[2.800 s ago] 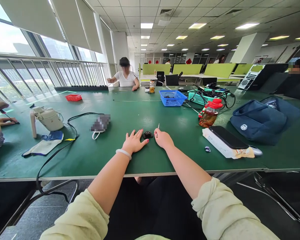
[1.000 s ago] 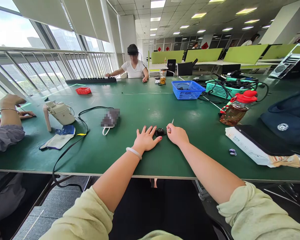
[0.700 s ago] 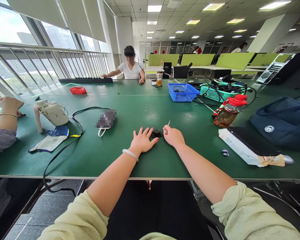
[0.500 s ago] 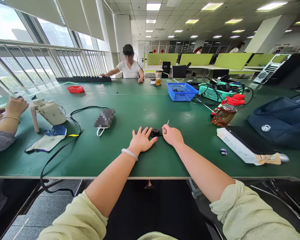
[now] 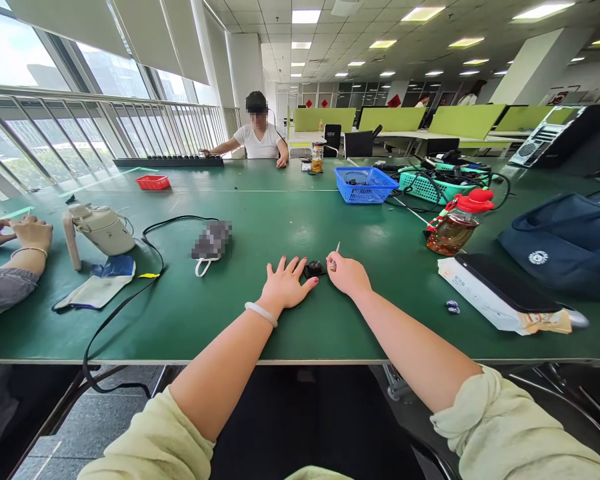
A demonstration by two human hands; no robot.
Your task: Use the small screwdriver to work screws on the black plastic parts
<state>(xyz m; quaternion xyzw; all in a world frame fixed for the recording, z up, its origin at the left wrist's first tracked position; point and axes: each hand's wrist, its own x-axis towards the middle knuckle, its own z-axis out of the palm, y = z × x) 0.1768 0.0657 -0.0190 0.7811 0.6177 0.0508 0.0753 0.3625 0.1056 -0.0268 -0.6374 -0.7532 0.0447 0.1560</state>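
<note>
My left hand (image 5: pixel 284 283) lies flat on the green table, palm down with its fingers spread and a white band at the wrist. Just beyond its thumb and index finger sits a small black square part (image 5: pixel 314 268); whether the thumb touches it I cannot tell. My right hand (image 5: pixel 351 275) is closed in a fist beside that part, resting on the table. A thin pale rod-like tool (image 5: pixel 337 247) pokes up out of its fingers, most of it hidden, so its exact kind is unclear.
A co-worker's hands (image 5: pixel 27 233) are at the left, near a cream flask (image 5: pixel 100 229) and glove (image 5: pixel 100 283). Another person (image 5: pixel 260 137) sits opposite. A blue basket (image 5: pixel 365 185), red-lidded bottle (image 5: pixel 455 227), white box (image 5: pixel 485 303) and navy bag (image 5: pixel 565 247) stand rightward.
Both my hands keep nearly the same pose around the black part. The view has shifted slightly. At the left, the co-worker's hands have moved closer together and a bit lower.
</note>
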